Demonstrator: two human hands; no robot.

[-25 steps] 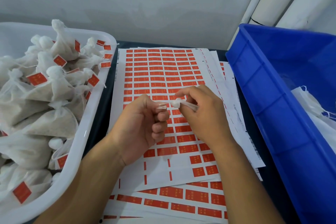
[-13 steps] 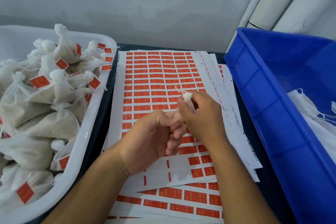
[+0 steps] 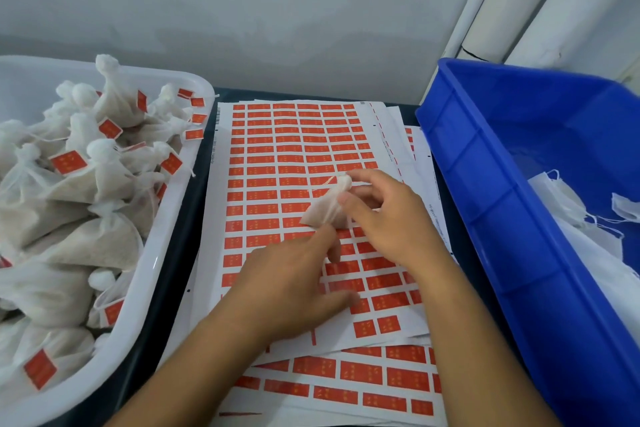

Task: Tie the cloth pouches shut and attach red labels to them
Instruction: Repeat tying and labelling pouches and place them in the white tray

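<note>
A dark table [image 3: 180,253] is carrying everything here, and a big blue bin [image 3: 502,218] is sitting along its right side, holding a heap of limp white cloth [image 3: 581,236] at its near end. Across from it, on the left, a white tub [image 3: 162,243] is brimming with tied pouches [image 3: 86,239], many of them wearing small red tags. Between the two containers, sheets of red labels [image 3: 294,149] are lying in an overlapping stack, the top sheet showing full rows at its far end and bare backing paper at its near left corner. The left hand [image 3: 294,284] is resting on that top sheet, palm down, with its fingers stretched forward and gripping nothing, the fingertips reaching just beneath the pouch. The right hand [image 3: 391,218] is hovering just beside it to the right, its thumb and forefinger pinching one small cloth pouch [image 3: 329,208] near the neck while the other fingers are spreading loosely. That pouch is standing over the middle of the label sheet, its bunched top pointing away from the person and a thin string trailing off to the left of the knot.
</note>
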